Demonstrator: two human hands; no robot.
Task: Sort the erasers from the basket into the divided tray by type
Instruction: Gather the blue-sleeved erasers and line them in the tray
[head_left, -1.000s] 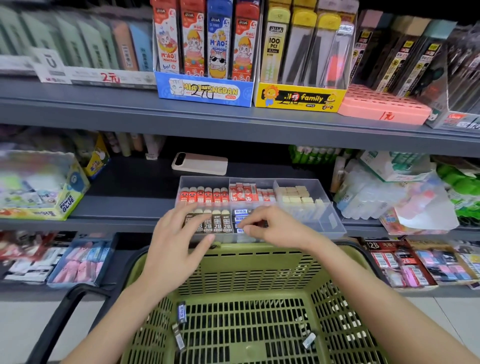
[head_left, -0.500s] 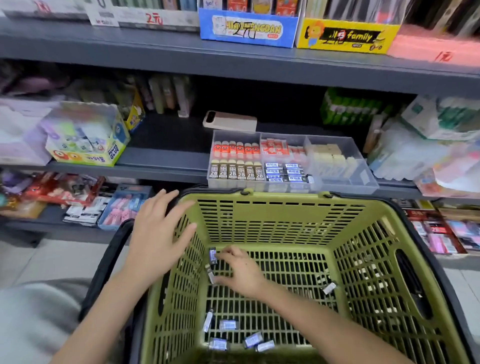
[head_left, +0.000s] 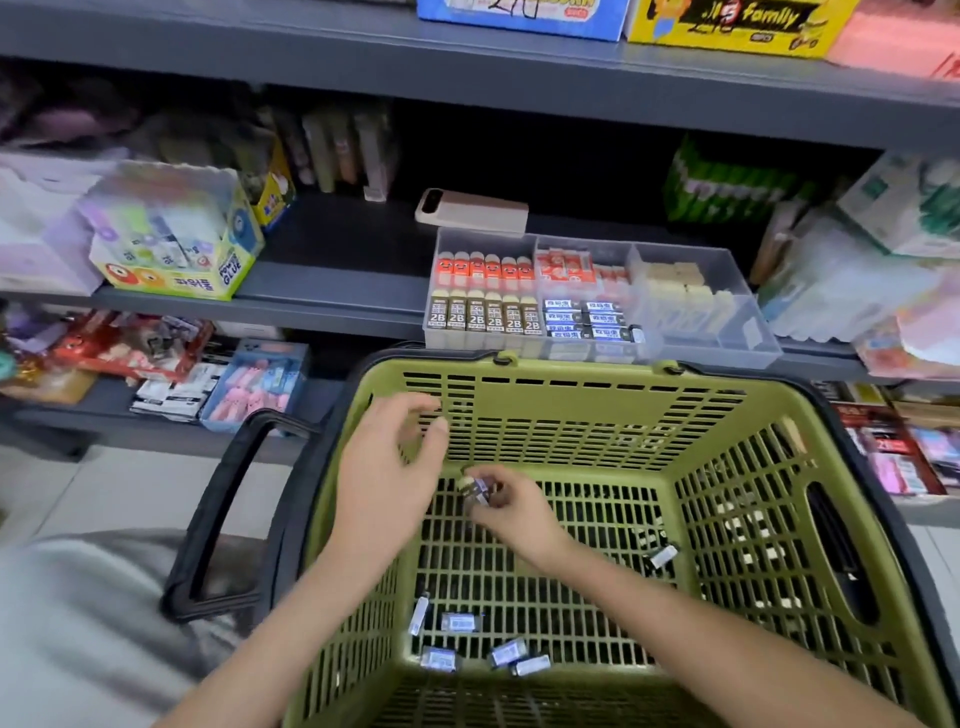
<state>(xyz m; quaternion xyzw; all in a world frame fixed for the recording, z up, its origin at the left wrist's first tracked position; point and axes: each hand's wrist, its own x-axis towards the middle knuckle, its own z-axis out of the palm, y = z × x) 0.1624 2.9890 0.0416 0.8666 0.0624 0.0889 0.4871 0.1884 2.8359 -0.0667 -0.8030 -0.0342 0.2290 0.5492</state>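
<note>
Green slatted plastic forms the basket, which fills the near half of the view with a black handle folded down on its left. Loose erasers in blue-and-white sleeves lie on its floor near the near wall, and one more sits to the right. The right hand is low inside the basket, its fingertips pinched on a small dark-sleeved eraser. The left hand hovers just beside it with fingers spread and loosely bent, holding nothing.

Beyond the basket's far rim, the clear divided tray stands on a grey shelf. Its left part holds orange-topped erasers far and 2B erasers near. The middle holds red-and-white packs far and blue-and-white erasers near. The right holds cream blocks.

Motion blur hides whether the right hand pinches one piece or two. The upper shelf's boxes are cut off at the top.

A glue box stands on the shelf at the left, and pale floor tiles show below.
</note>
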